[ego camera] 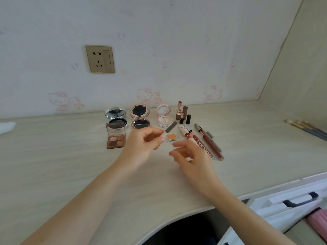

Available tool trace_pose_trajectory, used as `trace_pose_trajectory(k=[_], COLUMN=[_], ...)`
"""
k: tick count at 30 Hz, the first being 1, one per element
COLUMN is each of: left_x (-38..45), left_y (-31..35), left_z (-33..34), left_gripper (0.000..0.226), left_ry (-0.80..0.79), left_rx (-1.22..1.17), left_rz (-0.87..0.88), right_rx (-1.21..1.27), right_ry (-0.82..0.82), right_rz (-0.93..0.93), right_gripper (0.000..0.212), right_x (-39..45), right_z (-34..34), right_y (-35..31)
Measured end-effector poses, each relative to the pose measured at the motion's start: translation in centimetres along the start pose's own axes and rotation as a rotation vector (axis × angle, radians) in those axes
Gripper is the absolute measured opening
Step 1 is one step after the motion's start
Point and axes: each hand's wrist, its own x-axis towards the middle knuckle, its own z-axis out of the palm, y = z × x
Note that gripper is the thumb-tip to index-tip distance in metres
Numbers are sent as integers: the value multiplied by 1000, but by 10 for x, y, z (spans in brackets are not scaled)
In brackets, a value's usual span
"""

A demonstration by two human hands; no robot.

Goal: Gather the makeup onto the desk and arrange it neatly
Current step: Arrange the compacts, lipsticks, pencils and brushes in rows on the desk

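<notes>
Makeup lies in rows on the pale desk [70, 165] by the wall. At the back are an open silver compact [115, 115], a rose-gold compact [140, 116], a clear pink compact [163, 115] and two uncapped lipsticks [179, 110]. In front are a brown eyeshadow palette [115, 137], a small orange pan [171, 137], a grey stick [171, 127] and several lip gloss tubes [212, 146]. My left hand [141, 145] hovers with loosely curled fingertips at the orange pan's left edge. My right hand [192, 156] is relaxed just below the pan, blurred, holding nothing.
Several makeup brushes [306, 129] lie at the desk's far right. A white object [7, 127] sits at the left edge. A wall socket [100, 59] is above the desk. A white drawer with a black handle [300, 199] stands open at the lower right, beside the desk's curved front edge.
</notes>
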Motion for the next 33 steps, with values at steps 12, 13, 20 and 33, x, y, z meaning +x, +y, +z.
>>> trace_pose_trajectory(k=[12,13,20,33], left_x=[0,-1,-10,-22], left_y=[-5,-5,-5,-10], left_z=[-6,-6,1,10], left_gripper=[18,17,9,24], left_ry=[-77,-79,-163,-222], left_rx=[658,672,739,1008], left_rz=[380,390,408,442], right_rx=[-117,-111,-182,-652], right_ry=[-69,-71,-86,93], right_rz=[32,27,-93,-587], right_gripper=[12,9,12,8], right_x=[32,31,23,6], right_z=[-16,-16,-21,-17], right_y=[-11,-9,4,14])
